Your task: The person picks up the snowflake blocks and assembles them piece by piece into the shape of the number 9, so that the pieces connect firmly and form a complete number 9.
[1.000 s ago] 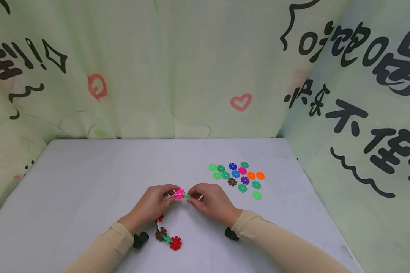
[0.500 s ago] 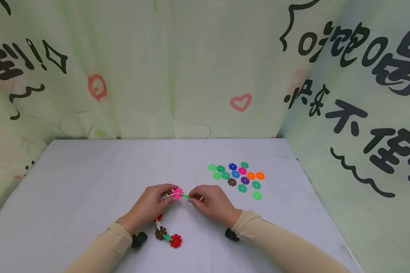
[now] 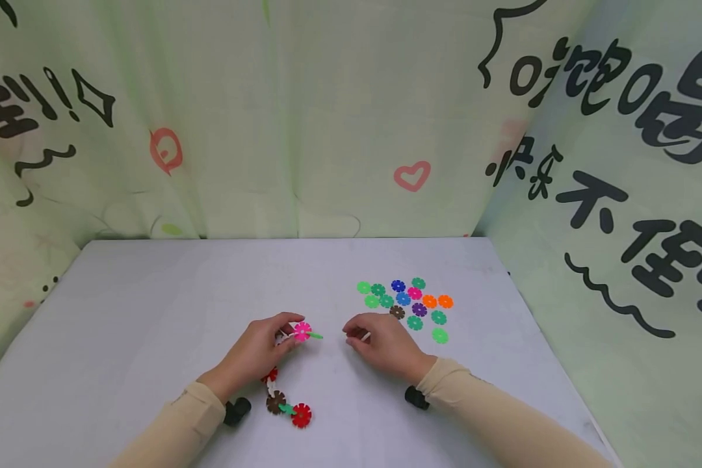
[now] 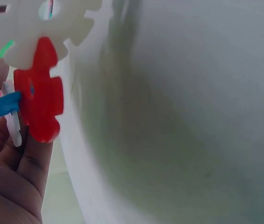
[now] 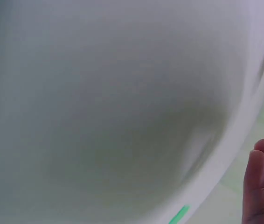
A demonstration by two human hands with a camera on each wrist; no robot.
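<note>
At the bottom of the frame, two beige sleeves (image 3: 175,422) reach in, a black device (image 3: 238,411) under the left wrist and another (image 3: 416,397) under the right. Between them, low in the centre, lies the trailing end of a chain (image 3: 271,375) of notched discs: a red disc (image 3: 301,416), then a green disc (image 3: 286,409), a brown disc (image 3: 276,402) and more, curving up beneath the left hand (image 3: 260,343).

The left hand pinches the chain's upper part between thumb and fingers; a pink disc (image 3: 302,331) and an edge-on green disc (image 3: 316,336) stick out to the right. The left wrist view shows a white disc (image 4: 78,21), a red disc and a blue disc (image 4: 1,105) joined there.

Right of centre, apart from the chain, the right hand (image 3: 386,346) has thumb and forefinger tips close, other fingers together; whether the tips touch, I cannot tell.

Beyond it, loose discs (image 3: 403,299) in green, blue, pink, orange, purple and brown lie on the white table (image 3: 222,279). Behind hangs a pale green curtain (image 3: 339,117) with a red heart (image 3: 412,176) and black characters.
</note>
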